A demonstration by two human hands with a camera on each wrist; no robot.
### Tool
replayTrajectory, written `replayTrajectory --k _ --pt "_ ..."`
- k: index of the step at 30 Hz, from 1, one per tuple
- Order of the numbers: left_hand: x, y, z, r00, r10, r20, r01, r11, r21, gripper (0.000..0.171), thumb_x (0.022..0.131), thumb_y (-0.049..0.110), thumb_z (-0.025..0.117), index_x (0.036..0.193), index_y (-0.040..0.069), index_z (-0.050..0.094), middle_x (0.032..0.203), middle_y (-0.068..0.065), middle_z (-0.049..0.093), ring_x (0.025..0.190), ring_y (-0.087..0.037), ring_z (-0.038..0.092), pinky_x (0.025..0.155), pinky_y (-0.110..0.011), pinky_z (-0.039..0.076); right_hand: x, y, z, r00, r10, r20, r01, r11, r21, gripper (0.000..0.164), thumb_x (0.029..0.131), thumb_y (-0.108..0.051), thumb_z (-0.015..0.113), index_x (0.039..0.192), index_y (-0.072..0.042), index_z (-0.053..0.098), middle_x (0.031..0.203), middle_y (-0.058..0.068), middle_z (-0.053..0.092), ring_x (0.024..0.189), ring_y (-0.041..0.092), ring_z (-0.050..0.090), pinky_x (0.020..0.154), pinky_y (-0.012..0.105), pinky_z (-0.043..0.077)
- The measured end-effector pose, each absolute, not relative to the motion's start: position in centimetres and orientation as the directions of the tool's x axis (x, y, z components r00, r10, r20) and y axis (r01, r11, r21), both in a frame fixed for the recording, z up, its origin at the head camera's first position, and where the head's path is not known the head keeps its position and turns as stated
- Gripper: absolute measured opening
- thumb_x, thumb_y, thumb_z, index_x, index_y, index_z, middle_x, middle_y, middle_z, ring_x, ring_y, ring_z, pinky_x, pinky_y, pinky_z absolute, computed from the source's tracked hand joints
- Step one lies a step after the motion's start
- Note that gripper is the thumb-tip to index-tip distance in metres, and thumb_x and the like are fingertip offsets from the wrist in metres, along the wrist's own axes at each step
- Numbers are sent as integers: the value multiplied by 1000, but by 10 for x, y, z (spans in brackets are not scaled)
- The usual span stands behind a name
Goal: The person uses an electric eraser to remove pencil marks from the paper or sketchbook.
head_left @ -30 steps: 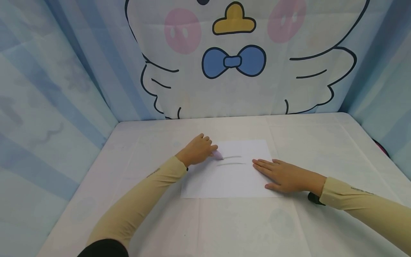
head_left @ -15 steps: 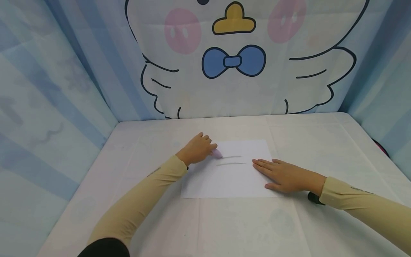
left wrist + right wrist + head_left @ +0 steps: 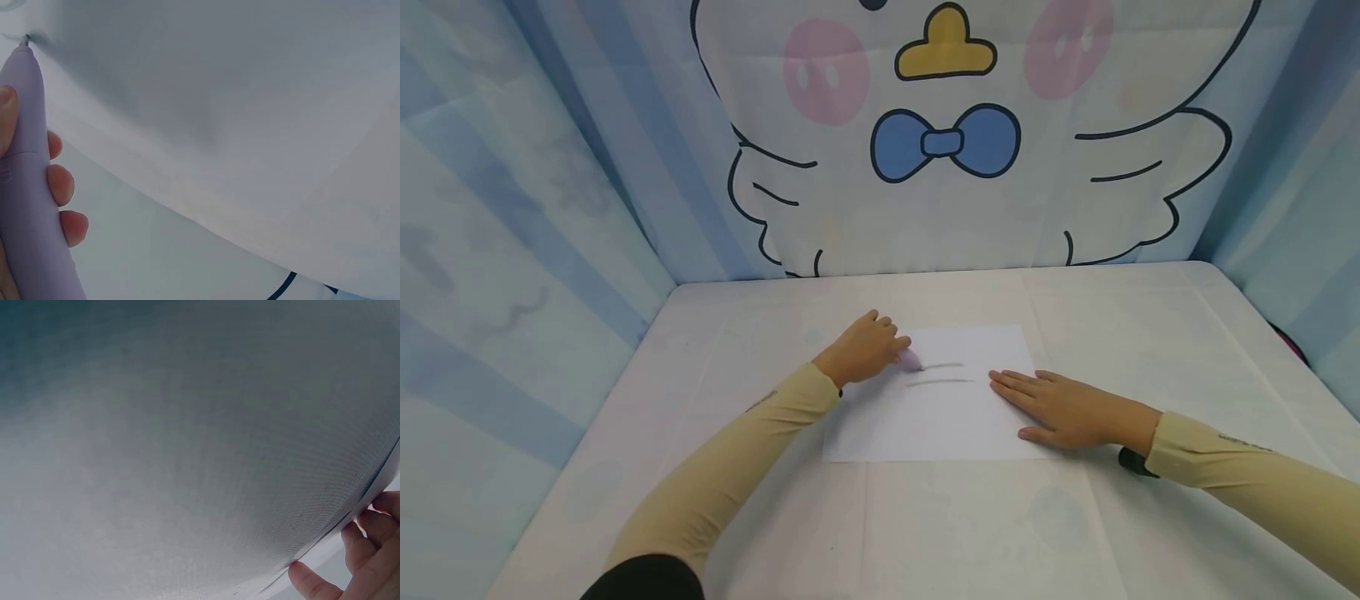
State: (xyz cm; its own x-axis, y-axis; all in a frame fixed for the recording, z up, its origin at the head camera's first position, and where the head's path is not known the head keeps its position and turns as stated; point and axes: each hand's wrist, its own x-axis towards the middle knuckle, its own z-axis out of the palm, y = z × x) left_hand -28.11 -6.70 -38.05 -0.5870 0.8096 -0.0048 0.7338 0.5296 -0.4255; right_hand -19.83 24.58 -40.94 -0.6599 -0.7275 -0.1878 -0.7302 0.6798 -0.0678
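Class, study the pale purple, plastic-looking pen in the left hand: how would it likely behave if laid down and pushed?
The pen would probably roll, as it looks thick and rounded. It is likely stiff: it looks straight in the left hand. It may slip a little, since its surface looks mostly smooth.

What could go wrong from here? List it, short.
The left hand holds the purple pen with its tip at the left end of the upper line; a slip might spoil it. The right hand rests on the right side of the paper; if it lifts, the paper could shift.
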Motion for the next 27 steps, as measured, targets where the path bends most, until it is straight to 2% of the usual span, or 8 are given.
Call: replayTrajectory --k 12,27 --pt "-284 -68 -383 -589 808 -6 718 520 -463 26 92 35 55 112 20 63 94 -1 69 88 -18 62 83 -32 44 -198 245 -407 -664 -721 -198 -721 688 -89 68 96 -43 47 148 -6 24 157 10 22 142 30 26 108 54 29" --pt "-284 -64 -385 -598 801 -25 723 526 -448 26 94 36 53 113 21 61 95 -1 69 91 -18 62 85 -32 44 -197 245 -409 -665 -723 -188 -721 687 -88 69 95 -45 47 148 -6 24 156 10 23 141 30 28 107 55 29"
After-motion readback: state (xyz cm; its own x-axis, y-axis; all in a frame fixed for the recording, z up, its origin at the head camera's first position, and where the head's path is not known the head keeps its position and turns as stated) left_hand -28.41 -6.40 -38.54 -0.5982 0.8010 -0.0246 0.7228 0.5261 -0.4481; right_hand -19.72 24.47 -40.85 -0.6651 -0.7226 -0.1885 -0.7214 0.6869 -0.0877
